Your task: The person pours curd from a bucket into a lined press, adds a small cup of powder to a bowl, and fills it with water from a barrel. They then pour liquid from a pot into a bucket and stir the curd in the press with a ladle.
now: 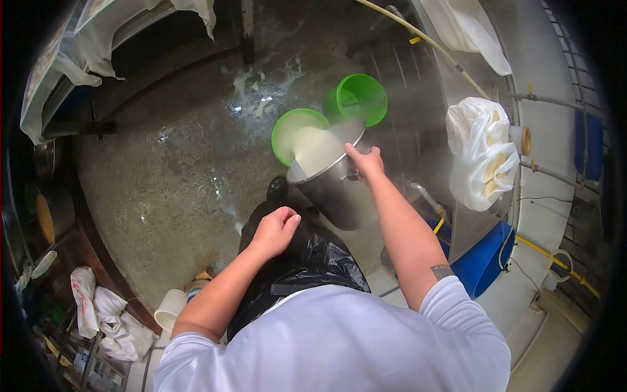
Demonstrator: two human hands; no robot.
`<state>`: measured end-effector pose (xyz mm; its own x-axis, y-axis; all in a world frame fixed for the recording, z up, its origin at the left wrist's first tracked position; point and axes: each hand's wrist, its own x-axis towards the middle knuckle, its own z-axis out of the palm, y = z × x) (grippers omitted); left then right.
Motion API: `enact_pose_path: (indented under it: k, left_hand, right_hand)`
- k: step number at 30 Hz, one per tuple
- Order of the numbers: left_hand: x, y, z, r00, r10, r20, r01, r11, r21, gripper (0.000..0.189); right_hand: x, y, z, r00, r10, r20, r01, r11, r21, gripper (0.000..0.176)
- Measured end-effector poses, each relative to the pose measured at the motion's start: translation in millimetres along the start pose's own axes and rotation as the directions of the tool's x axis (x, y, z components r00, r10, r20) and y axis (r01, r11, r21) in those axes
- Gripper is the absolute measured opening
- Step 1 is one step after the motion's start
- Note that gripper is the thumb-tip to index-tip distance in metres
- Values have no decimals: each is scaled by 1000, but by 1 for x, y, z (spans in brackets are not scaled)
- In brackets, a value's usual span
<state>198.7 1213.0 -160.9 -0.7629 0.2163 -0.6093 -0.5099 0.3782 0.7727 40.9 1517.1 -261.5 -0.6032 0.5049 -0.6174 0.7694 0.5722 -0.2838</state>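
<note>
Wet speckled concrete floor (pixel 170 170) spread below. At centre, the right hand (pixel 366 162) clamped the rim of a tilted round steel pail (pixel 333 189), pouring white liquid (pixel 317 147) into the green plastic bucket (pixel 287 127) beyond; nearer, the left hand (pixel 274 230), curled into a fist, rested on a black plastic apron (pixel 307 261).

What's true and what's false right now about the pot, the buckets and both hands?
1. The right hand grips the rim of the pot. True.
2. The pot stands upright. False: it is tilted toward the green bucket, with white liquid at its lip.
3. The left hand holds the pot too. False: it is a closed fist, off the pot, over black plastic.
4. A second bucket, also green, sits beyond the first. True.
5. The tub at the right is red. False: it is blue.
</note>
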Motion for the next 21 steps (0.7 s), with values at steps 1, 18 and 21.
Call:
enact_pose_path:
  k: [1, 18, 21]
  left_hand:
    - [-1, -1, -1, 1000, 1, -2, -1, 1000, -2, 31]
    - [1, 7, 8, 998, 5, 56, -7, 999, 35, 32]
    - [2, 7, 9, 999, 18, 51, -21, 998, 60, 33]
  right_hand:
    - [0, 6, -2, 1000, 24, 16, -24, 999, 30, 120]
    - [-27, 37, -29, 986, 125, 112, -144, 972, 188, 120]
    - [-29, 39, -31, 980, 149, 132, -172, 967, 186, 118]
